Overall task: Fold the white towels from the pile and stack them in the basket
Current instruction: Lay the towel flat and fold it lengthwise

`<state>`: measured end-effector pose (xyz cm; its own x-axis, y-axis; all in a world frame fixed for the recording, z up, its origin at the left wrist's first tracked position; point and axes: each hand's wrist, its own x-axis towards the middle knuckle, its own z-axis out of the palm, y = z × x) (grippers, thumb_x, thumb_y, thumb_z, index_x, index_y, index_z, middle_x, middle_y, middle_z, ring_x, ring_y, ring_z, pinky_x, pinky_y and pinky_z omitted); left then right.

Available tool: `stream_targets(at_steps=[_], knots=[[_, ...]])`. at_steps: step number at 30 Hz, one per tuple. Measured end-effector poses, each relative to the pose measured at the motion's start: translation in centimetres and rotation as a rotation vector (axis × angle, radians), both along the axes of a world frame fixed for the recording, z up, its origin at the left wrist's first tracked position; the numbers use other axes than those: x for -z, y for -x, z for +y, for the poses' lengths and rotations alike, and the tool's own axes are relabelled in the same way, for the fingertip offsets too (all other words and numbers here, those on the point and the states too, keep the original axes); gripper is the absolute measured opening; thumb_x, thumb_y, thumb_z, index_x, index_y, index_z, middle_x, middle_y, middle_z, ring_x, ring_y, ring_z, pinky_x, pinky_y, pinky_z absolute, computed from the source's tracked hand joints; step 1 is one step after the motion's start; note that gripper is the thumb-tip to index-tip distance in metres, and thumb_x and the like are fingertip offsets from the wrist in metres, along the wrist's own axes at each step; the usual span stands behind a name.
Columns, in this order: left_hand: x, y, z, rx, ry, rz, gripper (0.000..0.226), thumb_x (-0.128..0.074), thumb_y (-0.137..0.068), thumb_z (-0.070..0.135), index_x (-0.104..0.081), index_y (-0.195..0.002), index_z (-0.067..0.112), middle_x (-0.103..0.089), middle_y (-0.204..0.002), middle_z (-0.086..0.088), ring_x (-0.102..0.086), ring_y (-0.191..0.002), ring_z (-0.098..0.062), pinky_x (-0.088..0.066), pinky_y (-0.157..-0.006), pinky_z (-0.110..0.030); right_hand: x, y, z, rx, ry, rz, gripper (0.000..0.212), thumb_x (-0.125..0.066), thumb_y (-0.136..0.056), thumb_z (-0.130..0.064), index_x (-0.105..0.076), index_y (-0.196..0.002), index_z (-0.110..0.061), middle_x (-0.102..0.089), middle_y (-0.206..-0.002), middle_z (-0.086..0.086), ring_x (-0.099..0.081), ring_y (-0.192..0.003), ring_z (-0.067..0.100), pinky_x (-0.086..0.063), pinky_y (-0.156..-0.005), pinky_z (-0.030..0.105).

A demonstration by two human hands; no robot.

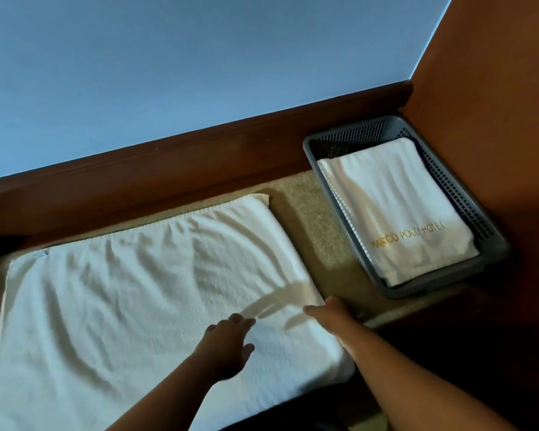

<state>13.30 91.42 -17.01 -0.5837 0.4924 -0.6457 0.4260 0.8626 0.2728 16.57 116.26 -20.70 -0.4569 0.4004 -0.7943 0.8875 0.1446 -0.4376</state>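
Left hand [227, 340] open over towel [122, 290], right hand [327, 315] grip unclear at its edge; skewed fold may not fit basket [355, 127].

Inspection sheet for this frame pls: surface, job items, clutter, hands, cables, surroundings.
Surface: beige textured top, dimly lit, partly in shadow.
Job's things: white towel spread out and wrinkled, to the left of the grey basket. One folded towel with gold lettering lies in the basket. No separate pile seen.
Clutter: nothing seen.
Grippers: left hand over the spread towel, fingers straight. Right hand at the towel's right edge, fingers straight.
Cables: nothing seen.
Surroundings: dark wooden rail behind the surface, pale blue wall above it, orange-brown wall at right.
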Motion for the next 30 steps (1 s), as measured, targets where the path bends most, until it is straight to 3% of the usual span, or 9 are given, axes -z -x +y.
stream_targets(at_steps=[3, 6, 9, 13, 16, 19, 22, 25, 30], knots=[[0.9, 1.1, -0.8, -0.012, -0.012, 0.068, 0.067, -0.049, -0.101, 0.044, -0.018, -0.158, 0.029, -0.021, -0.159, -0.002, -0.034, -0.141, -0.023, -0.032, -0.115, -0.039, 0.3, 3.7, -0.2, 0.055, 0.019, 0.056, 0.069, -0.082, -0.080, -0.031, -0.054, -0.134, 0.003, -0.064, -0.124, 0.019, -0.064, -0.110, 0.033, -0.052, -0.082, 0.035], [2.0, 3.1, -1.9, -0.060, 0.005, 0.104, 0.077, -0.048, -0.101, 0.045, -0.001, -0.160, 0.033, 0.013, -0.167, -0.006, -0.002, -0.155, -0.028, -0.020, -0.122, -0.042, 0.3, 8.3, -0.7, 0.086, -0.003, 0.134, 0.053, -0.081, -0.082, -0.020, -0.059, -0.123, 0.005, -0.066, -0.113, 0.018, -0.064, -0.097, 0.030, -0.049, -0.076, 0.034], [3.5, 5.5, -3.4, -0.069, 0.026, 0.099, 0.086, -0.043, -0.101, 0.053, 0.023, -0.153, 0.039, 0.043, -0.156, -0.005, 0.026, -0.151, -0.031, -0.006, -0.126, -0.046, -0.1, 13.9, -1.0, 0.103, 0.025, 0.197, 0.047, -0.079, -0.084, -0.018, -0.059, -0.119, 0.005, -0.063, -0.100, 0.014, -0.059, -0.085, 0.024, -0.047, -0.071, 0.032], [5.9, 10.6, -5.5, -0.044, -0.020, 0.254, 0.097, -0.029, -0.084, 0.089, 0.011, -0.158, 0.040, 0.032, -0.163, -0.005, 0.015, -0.153, -0.035, 0.001, -0.122, -0.044, 1.0, 21.9, -1.3, 0.026, -0.060, 0.275, 0.050, -0.077, -0.086, -0.024, -0.055, -0.126, -0.004, -0.063, -0.119, 0.017, -0.062, -0.100, 0.029, -0.050, -0.081, 0.033], [7.3, 15.7, -4.7, -0.030, -0.033, 0.221, 0.123, -0.029, -0.060, 0.106, 0.016, -0.155, 0.043, 0.040, -0.159, -0.007, 0.034, -0.147, -0.034, 0.016, -0.119, -0.052, 2.2, 27.1, -1.1, -0.069, -0.069, 0.332, 0.047, -0.073, -0.088, -0.011, -0.051, -0.130, -0.005, -0.058, -0.115, 0.013, -0.057, -0.094, 0.022, -0.043, -0.074, 0.026], [8.1, 20.3, -2.8, -0.077, -0.063, 0.323, 0.121, -0.035, -0.063, 0.103, 0.011, -0.157, 0.043, 0.029, -0.163, -0.009, 0.027, -0.150, -0.035, 0.011, -0.119, -0.055, 3.2, 29.5, -0.1, 0.033, -0.171, 0.398, 0.048, -0.073, -0.085, -0.001, -0.054, -0.129, -0.002, -0.056, -0.102, 0.012, -0.054, -0.075, 0.014, -0.040, -0.058, 0.012], [8.7, 23.1, -1.8, -0.051, -0.080, 0.364, 0.114, -0.033, -0.071, 0.098, 0.008, -0.159, 0.039, 0.024, -0.165, -0.009, 0.021, -0.152, -0.033, 0.008, -0.121, -0.055, 3.7, 28.5, -0.6, 0.067, -0.258, 0.454, 0.041, -0.071, -0.088, -0.005, -0.054, -0.125, -0.006, -0.063, -0.110, 0.016, -0.063, -0.092, 0.024, -0.044, -0.072, 0.022], [8.8, 24.1, -1.6, -0.031, -0.091, 0.378, 0.109, -0.033, -0.077, 0.094, 0.012, -0.158, 0.038, 0.029, -0.164, -0.006, 0.026, -0.151, -0.029, 0.011, -0.121, -0.053, 3.8, 26.7, -2.0, -0.007, -0.352, 0.470, 0.046, -0.068, -0.091, -0.013, -0.048, -0.133, -0.011, -0.052, -0.130, 0.013, -0.058, -0.113, 0.028, -0.044, -0.083, 0.027], [7.6, 21.6, -2.2, -0.142, -0.132, 0.268, 0.091, -0.027, -0.090, 0.082, 0.025, -0.153, 0.042, 0.042, -0.157, 0.004, 0.036, -0.146, -0.022, 0.015, -0.122, -0.046, 2.0, 21.0, -4.1, -0.438, -0.597, 0.505, 0.065, -0.066, -0.083, -0.013, -0.044, -0.143, -0.022, -0.027, -0.150, 0.010, -0.040, -0.130, 0.034, -0.038, -0.107, 0.042]])
